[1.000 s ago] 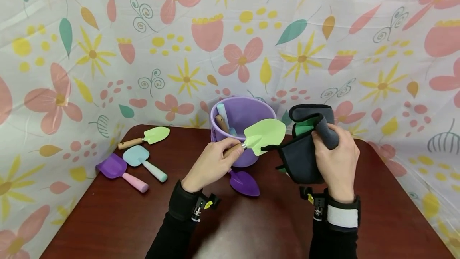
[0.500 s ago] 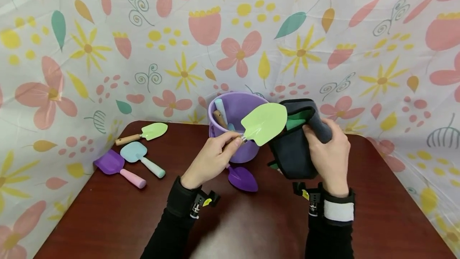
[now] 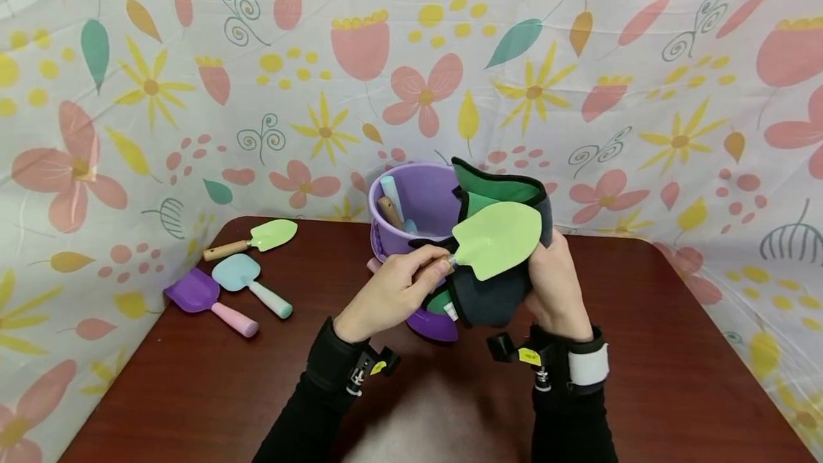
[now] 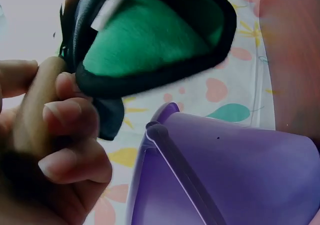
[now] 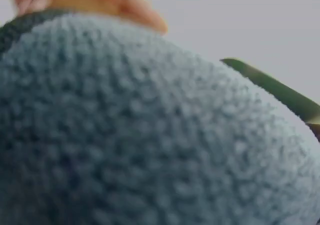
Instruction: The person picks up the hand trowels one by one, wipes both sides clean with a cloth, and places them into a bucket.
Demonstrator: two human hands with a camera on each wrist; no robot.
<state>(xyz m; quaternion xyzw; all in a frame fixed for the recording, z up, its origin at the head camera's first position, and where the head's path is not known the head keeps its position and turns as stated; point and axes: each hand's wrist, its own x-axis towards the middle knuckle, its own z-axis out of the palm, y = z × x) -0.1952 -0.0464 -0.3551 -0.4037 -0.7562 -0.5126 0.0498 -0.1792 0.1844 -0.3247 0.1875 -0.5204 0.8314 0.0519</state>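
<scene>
Well left of the purple bucket (image 3: 433, 195) lie a purple scoop (image 3: 195, 293), a pale blue trowel (image 3: 236, 274) and a wood-handled trowel (image 3: 273, 234). Inside the bucket, a light blue handle (image 3: 390, 193) and a wooden handle (image 3: 389, 211) lean at its left wall. Just in front of the bucket, the left hand (image 3: 393, 291) pinches the handle of the green trowel (image 3: 498, 240) between thumb and fingers, its blade reaching past the bucket's right side. Below the bucket shows a purple blade (image 3: 436, 327), partly hidden.

The grey pouch (image 3: 491, 299) overlaps the bucket's right half; the right hand (image 3: 558, 284) grips its right side, most fingers hidden by cloth. Half a second ago the pouch sits mostly right of the bucket; now it has swung in front, its green lining turned more toward the head camera, and the blade shows whole before it. I judge that trowel and pouch are brought together but not joined; whether blade and cloth touch, I cannot tell.
</scene>
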